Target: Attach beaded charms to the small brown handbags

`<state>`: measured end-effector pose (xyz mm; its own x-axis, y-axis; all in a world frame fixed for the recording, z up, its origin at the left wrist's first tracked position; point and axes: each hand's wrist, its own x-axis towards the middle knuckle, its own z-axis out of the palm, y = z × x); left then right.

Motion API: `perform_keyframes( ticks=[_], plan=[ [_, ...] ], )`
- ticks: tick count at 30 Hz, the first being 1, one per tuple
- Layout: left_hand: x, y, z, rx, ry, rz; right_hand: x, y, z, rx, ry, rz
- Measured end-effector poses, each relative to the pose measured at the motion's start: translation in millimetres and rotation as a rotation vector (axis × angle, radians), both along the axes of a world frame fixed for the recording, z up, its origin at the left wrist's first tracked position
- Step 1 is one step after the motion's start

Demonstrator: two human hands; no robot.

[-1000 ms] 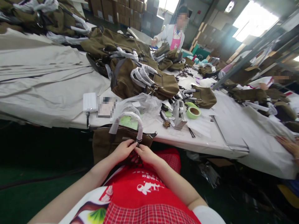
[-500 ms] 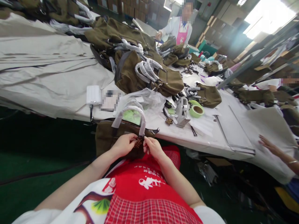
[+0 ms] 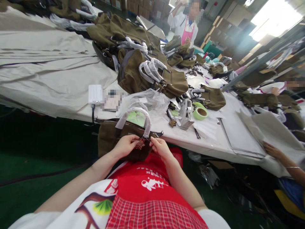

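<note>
An olive-brown handbag [image 3: 107, 138] leans against the table edge in front of me, its arched handle [image 3: 148, 122] wrapped in white film. At the foot of that handle hangs a leopard-patterned, star-like charm [image 3: 140, 144] on a dark beaded-looking cord. My left hand [image 3: 126, 145] pinches the upper left of the charm between thumb and fingers. Just right of the handle, my right hand [image 3: 160, 147] is closed in a pinch on the dark cord's end. The exact fastening is too small to make out.
On the table lie a tape dispenser [image 3: 186, 114], a green tape roll [image 3: 200, 112], another leopard charm [image 3: 172, 122], and a white power bank [image 3: 95, 94]. More olive bags [image 3: 152, 74] are piled behind. A co-worker's hand [image 3: 274, 150] touches grey sheeting at right.
My hands have drawn slightly apart, the right one moving a little to the right, with the charm now more exposed. Across the table, a co-worker has raised an arm.
</note>
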<state>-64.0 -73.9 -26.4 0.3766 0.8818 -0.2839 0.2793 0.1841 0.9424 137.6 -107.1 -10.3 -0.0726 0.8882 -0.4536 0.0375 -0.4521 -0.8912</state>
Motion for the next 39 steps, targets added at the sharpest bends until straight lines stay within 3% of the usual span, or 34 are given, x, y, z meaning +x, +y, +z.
perform_keyframes(
  ticks=[2,5,9,13,18,21,25,28,30,32,33,35,39],
  plan=[
    [3,0,-0.2,0.009,0.03,0.079,-1,-2,-0.1,-0.004,0.001,0.13],
    [9,-3,1.9,-0.114,-0.062,0.185,-8,-8,-1.2,-0.03,-0.02,0.382],
    [17,-7,5.3,-0.238,-0.165,0.226,-27,-16,-2.7,-0.109,-0.06,0.602],
    [16,-7,9.0,-0.18,-0.145,0.195,-34,-13,-3.6,-0.05,-0.178,0.631],
    [14,-5,16.3,-0.262,-0.193,0.176,-31,-9,-5.2,-0.085,-0.23,0.666],
    [14,-5,18.1,-0.206,-0.188,0.116,-31,-10,-3.5,-0.095,-0.278,0.731],
    [13,-4,15.4,-0.199,-0.187,0.085,-12,-3,6.3,0.046,-0.525,0.787],
    [10,-1,12.1,-0.234,-0.204,0.066,24,22,19.0,0.115,-0.648,0.552],
    [8,1,9.6,-0.229,-0.204,0.059,51,52,27.8,0.113,-0.545,0.207],
    [7,1,7.1,-0.204,-0.194,0.061,74,88,35.9,0.125,-0.32,-0.2],
    [7,2,6.1,-0.192,-0.187,0.063,82,107,39.6,0.109,-0.185,-0.339],
    [6,2,5.2,-0.168,-0.18,0.078,93,141,46.4,0.088,-0.021,-0.449],
    [7,1,7.9,-0.146,-0.182,0.099,96,185,54.6,0.136,0.053,-0.51]
  ],
)
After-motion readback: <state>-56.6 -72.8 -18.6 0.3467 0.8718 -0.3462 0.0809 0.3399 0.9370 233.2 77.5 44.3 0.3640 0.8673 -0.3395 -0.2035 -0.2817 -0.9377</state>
